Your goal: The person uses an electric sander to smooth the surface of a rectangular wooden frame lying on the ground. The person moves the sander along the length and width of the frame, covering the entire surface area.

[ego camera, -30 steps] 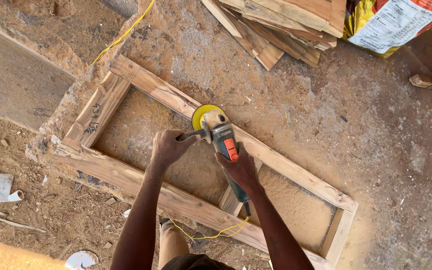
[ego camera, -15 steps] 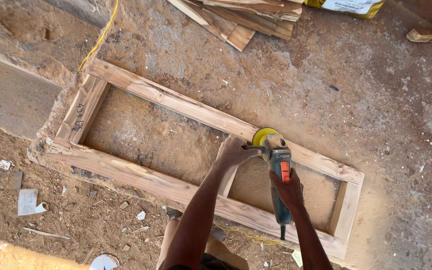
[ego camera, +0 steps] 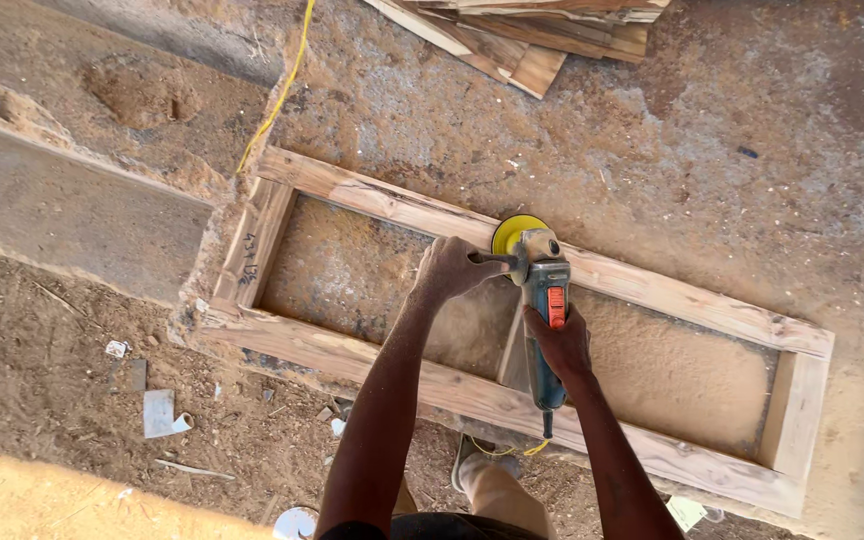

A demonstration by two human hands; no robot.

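A: You are over a dusty concrete floor (ego camera: 712,130), sawdust everywhere, with dirt and scraps along your near left side. A long wooden frame (ego camera: 372,195) lies flat on it, running from upper left down to lower right, with a cross rail near its middle.

B: And your hands?

A: Your left hand (ego camera: 449,268) is wrapped tight round the side handle of the grinder (ego camera: 542,300). Your right hand (ego camera: 559,345) is clenched round its body, just below the orange switch. Both grips are fully closed on the tool.

B: Where does the grinder sit?

A: Over the middle of the frame, above the cross rail, its yellow disc (ego camera: 512,232) on the far rail (whether it presses hard or only skims, you cannot tell from here). The tail of the tool points back towards you.

B: Anything else about?

A: A yellow cable (ego camera: 277,100) runs up from the frame's far left corner. A stack of planks (ego camera: 522,35) lies beyond, well apart from the frame. Your foot (ego camera: 472,460) shows just beside the near rail.
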